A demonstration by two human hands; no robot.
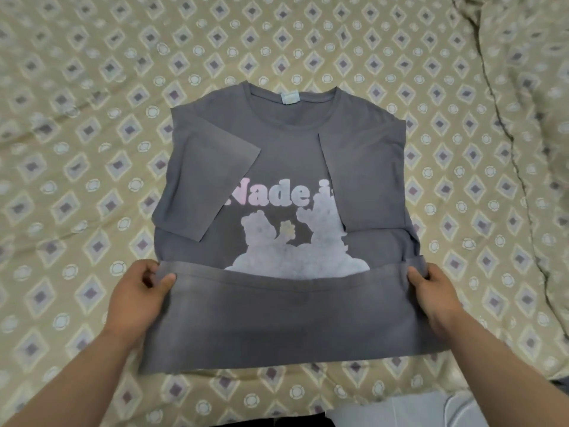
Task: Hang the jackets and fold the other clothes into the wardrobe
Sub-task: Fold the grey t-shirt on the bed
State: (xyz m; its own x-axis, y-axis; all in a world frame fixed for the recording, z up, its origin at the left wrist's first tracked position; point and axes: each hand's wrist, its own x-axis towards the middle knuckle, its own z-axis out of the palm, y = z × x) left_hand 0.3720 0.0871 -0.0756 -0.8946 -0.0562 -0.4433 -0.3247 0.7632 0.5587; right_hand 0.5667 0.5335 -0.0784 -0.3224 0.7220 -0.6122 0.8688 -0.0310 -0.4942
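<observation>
Grey cotton fills the middle of the frame: a T-shirt [286,180] lies front-up on the patterned bedspread [92,118], its collar [289,97] toward the top of the frame and its pale print [286,241] showing. We judge this one garment to be about halfway folded. Both sleeves are already turned in over the chest, one [212,180] slanting across the left of the frame and the other [366,186] lying as a broad flap on the right, so the sides look done. We now have the bottom hem [277,280] lifted off the bed. Our left hand [138,291] pinches its left corner between thumb and curled fingers, and our right hand [431,291] grips the right corner the same way, with the cloth stretched between them and covering the lowest part of the print. What remains for this shirt, as we read it, is to carry the hem up toward the collar, flatten the bundle, perhaps fold once more, and take it to the wardrobe, which is nowhere in view. Of jackets, hangers or other clothes we see nothing here, so we cannot tell how much of the wider job is finished. Something pale [400,411] sits at the lower right edge, and we cannot make out what it is.
</observation>
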